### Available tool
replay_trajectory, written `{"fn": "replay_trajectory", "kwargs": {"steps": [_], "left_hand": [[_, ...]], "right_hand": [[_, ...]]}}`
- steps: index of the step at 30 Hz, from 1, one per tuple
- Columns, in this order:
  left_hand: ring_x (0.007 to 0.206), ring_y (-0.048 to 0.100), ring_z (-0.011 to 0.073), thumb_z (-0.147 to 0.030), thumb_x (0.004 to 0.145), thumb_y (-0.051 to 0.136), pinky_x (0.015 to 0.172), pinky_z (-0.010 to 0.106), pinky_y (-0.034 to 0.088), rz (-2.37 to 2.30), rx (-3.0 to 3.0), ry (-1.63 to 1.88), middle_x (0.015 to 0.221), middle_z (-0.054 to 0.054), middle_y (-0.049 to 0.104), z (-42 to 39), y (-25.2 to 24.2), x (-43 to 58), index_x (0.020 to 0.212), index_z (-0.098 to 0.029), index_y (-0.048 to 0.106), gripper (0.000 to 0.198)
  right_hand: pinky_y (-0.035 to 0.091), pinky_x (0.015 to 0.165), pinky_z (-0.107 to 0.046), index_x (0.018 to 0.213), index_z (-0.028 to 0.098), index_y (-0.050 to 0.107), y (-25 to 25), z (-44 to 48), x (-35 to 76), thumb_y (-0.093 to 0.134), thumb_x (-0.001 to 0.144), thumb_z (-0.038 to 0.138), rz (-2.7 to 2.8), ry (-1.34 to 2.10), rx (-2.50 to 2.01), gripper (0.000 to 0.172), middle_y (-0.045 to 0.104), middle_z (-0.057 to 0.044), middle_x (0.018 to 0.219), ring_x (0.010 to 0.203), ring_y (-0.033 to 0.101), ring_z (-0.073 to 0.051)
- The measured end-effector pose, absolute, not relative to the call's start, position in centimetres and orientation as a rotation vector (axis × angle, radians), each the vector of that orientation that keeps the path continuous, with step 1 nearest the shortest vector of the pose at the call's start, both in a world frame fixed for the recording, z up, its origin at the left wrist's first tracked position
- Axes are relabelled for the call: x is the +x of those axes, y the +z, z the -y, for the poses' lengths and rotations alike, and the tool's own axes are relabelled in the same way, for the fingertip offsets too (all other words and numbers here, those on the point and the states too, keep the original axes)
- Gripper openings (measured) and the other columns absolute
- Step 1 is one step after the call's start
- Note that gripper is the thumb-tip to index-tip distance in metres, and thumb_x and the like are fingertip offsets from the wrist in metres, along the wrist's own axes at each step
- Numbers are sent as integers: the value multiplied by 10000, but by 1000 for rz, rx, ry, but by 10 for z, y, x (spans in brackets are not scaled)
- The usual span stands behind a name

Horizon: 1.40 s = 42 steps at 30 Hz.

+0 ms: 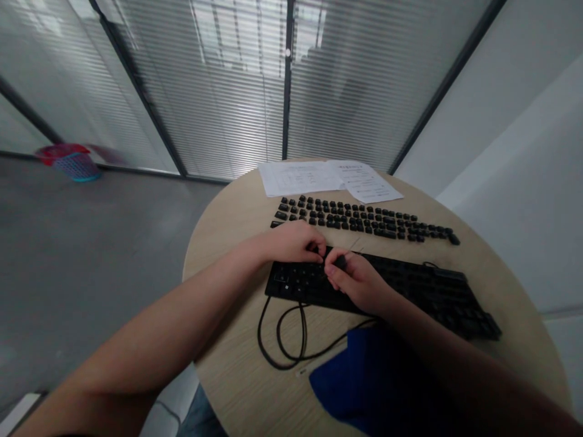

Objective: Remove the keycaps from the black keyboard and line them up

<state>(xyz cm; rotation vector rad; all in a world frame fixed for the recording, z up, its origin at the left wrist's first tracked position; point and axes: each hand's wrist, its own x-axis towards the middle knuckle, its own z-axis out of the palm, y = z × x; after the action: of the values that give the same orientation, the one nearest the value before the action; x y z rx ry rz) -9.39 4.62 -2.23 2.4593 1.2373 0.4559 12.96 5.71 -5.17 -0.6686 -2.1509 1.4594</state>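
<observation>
A black keyboard (410, 285) lies on the round table, its bare key wells showing in places. My left hand (296, 241) rests over its upper left part, fingers curled in a pinch; what they hold, if anything, is hidden. Close beside it, my right hand (357, 279) is closed around a small dark tool (340, 262) with thin wires sticking out behind, which looks like a keycap puller. Behind the keyboard, several rows of loose black keycaps (348, 212) are laid out in keyboard order.
Printed papers (300, 178) lie at the back of the wooden table (228, 224). A black cable (277, 367) loops in front of the keyboard, near a blue cloth-like item (350, 382). A red and blue basket (77, 165) stands on the floor by the glass partition.
</observation>
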Motion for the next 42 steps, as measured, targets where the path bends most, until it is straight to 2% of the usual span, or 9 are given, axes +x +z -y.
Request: {"fn": "replay_trajectory", "kwargs": {"steps": [7,14,20,26,31,34,38,42], "left_hand": [[662,601,140,-260,840,683,631,279,376,-1282,2402,419,737,1,721,-47,-24,-92,861,-229,805,127],[656,597,135,-278,845,664,622,276,369,-1319,2368,439,733,1,717,-47,-26,-92,850,-231,801,145],[644,590,129,-265,851,667,617,269,363,-1343,2351,419,715,-6,705,-46,-25,-91,843,-228,797,135],[628,579,119,-254,856,674,616,259,358,-1366,2338,406,707,-13,697,-45,-24,-91,877,-222,805,137],[624,575,121,-276,880,644,616,261,367,-1343,2332,394,693,-11,687,-44,-23,-93,901,-208,798,169],[639,590,124,-281,903,621,633,264,399,-1279,2296,440,710,-2,694,-44,-22,-96,908,-190,785,187],[705,624,124,-282,914,626,674,261,465,-1149,2136,661,830,24,743,-40,-16,-102,938,-161,760,182],[704,616,123,-313,878,713,659,259,473,-1097,2066,708,809,6,727,-36,-11,-101,988,-172,765,187]], "right_hand": [[332,530,-267,865,228,575,-56,-56,131,581,958,359,2275,1293,-655,161,514,48,598,526,449,-131],[310,557,-275,820,222,601,-46,-51,130,622,930,328,2512,1071,-615,155,541,31,614,548,471,-135],[268,528,-274,828,215,605,-45,-49,127,622,934,300,2579,1013,-543,137,458,68,539,460,385,-107],[318,542,-274,819,219,604,-55,-52,131,627,921,309,2401,1042,-548,138,556,29,621,520,477,-127],[308,474,-262,846,243,531,-66,-56,131,562,996,475,1991,1303,-667,278,465,66,555,459,418,-125],[335,465,-258,863,251,511,-73,-60,129,581,983,583,1877,1371,-690,361,472,67,572,469,426,-125],[335,459,-258,892,251,505,-76,-63,125,585,976,627,1790,1329,-743,394,466,72,582,475,428,-122],[311,442,-256,919,250,486,-74,-63,122,565,981,649,1700,1381,-758,411,443,86,569,454,413,-116]]}}
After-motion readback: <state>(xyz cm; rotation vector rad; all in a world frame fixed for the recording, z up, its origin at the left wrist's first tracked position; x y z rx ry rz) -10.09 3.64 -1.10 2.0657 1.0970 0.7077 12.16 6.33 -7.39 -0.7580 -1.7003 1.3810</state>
